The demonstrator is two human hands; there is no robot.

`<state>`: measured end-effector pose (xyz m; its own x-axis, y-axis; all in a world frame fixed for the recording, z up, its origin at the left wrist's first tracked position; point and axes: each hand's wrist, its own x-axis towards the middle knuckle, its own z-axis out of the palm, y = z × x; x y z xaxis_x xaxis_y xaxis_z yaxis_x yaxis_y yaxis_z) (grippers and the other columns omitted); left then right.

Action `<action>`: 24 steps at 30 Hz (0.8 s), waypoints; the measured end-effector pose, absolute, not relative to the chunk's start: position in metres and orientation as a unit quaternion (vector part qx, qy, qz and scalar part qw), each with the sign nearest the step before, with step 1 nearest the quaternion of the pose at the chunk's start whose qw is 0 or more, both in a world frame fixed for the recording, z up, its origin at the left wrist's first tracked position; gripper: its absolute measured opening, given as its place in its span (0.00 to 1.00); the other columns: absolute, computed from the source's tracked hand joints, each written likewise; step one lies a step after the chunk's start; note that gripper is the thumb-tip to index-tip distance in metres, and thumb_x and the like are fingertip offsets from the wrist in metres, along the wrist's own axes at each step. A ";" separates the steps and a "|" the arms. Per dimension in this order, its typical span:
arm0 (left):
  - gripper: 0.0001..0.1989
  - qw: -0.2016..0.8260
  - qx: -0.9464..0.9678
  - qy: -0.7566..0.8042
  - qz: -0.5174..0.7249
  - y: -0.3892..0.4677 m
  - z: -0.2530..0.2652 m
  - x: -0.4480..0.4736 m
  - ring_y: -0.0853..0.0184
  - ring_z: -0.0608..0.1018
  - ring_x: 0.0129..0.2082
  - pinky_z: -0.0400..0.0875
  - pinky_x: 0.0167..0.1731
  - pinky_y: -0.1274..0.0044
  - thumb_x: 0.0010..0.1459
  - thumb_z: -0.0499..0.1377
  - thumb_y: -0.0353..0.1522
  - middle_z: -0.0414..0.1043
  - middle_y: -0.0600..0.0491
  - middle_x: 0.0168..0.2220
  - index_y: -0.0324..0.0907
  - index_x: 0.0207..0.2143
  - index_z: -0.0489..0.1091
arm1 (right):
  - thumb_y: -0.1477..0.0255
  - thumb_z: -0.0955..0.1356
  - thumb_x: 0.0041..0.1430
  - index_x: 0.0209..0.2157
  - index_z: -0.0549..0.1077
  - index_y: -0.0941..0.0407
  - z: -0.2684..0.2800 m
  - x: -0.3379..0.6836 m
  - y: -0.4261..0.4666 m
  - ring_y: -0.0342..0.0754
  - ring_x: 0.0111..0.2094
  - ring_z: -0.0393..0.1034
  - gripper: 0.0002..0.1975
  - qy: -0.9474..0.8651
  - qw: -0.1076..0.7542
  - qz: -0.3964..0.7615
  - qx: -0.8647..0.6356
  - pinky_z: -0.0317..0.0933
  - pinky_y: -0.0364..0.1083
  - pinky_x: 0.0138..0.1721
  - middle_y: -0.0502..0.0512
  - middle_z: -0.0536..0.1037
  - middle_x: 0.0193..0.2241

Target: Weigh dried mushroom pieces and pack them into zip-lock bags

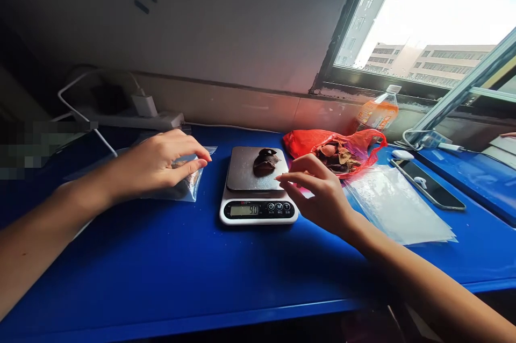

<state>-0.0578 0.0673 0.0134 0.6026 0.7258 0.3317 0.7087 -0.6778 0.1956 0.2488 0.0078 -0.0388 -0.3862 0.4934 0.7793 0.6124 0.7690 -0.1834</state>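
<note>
Looks partway: dark pieces (264, 164) sit on your scale (237, 175), display (244, 211) seems to read 9.0, more brown pieces (338, 156) still in the red bag (301, 141) at 2 o'clock from your right grip (324, 192). The dark pieces lie near that grip at its 11 o'clock; it's nearly closed, can't tell if on anything. Your left grip (167, 156), loosely curved, looks empty above a clear bag (192, 187), dark pieces at its 3 o'clock.

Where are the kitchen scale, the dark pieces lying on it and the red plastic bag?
Kitchen scale (253, 184): head view, bare front part of its metal platform.
Dark pieces (266, 165): head view, middle of the larger, lower piece.
Red plastic bag (305, 142): head view, its left side wall.
</note>
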 end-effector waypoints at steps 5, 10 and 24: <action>0.14 0.013 0.902 0.390 0.187 0.068 0.011 -0.058 0.59 0.75 0.43 0.68 0.43 0.72 0.61 0.53 0.45 0.78 0.55 0.39 0.51 0.36 0.75 | 0.78 0.66 0.62 0.36 0.76 0.55 -0.044 0.244 0.011 0.43 0.31 0.73 0.07 -0.836 0.433 -0.068 -0.331 0.68 0.43 0.33 0.54 0.78 0.31; 0.13 0.000 0.905 0.380 0.190 0.069 0.010 -0.061 0.59 0.75 0.43 0.67 0.45 0.71 0.61 0.54 0.43 0.78 0.56 0.39 0.50 0.37 0.76 | 0.75 0.66 0.63 0.38 0.77 0.56 -0.042 0.239 0.011 0.48 0.33 0.70 0.06 -0.829 0.365 -0.185 -0.380 0.67 0.48 0.35 0.57 0.78 0.32; 0.16 -0.026 0.913 0.382 0.138 0.078 0.001 -0.061 0.58 0.76 0.44 0.65 0.44 0.67 0.63 0.51 0.43 0.79 0.53 0.40 0.47 0.38 0.76 | 0.78 0.61 0.40 0.20 0.64 0.54 -0.002 0.368 0.040 0.44 0.22 0.62 0.04 -0.506 0.638 -0.253 -0.523 0.55 0.45 0.26 0.49 0.66 0.18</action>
